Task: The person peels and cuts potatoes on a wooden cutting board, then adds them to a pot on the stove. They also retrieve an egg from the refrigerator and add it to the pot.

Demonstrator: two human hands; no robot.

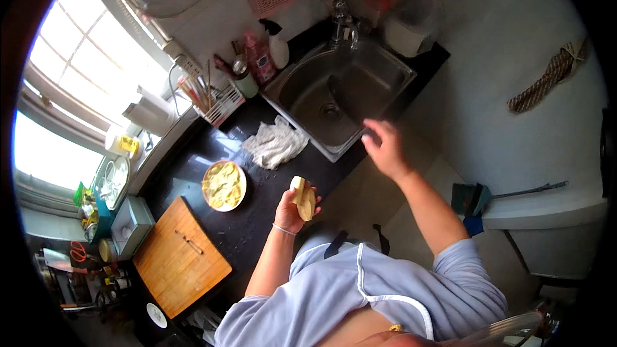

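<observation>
My left hand holds pale yellow, peeled-looking pieces of food over the counter's front edge; their exact kind is unclear. Nothing shows in my right hand, raised beside the sink's front corner with thumb and forefinger apart. A round bowl of pale yellow slices stands on the dark counter, left of my left hand. Between the bowl and the sink lies a crumpled whitish cloth. Toward the counter's left end rests a wooden cutting board with a small dark utensil or cord on it.
A stainless steel sink with a faucet is set into the counter; something dark lies inside. Behind the cloth are a white utensil rack, a pink pump bottle and a white spray bottle. Knives and red-handled scissors are at far left.
</observation>
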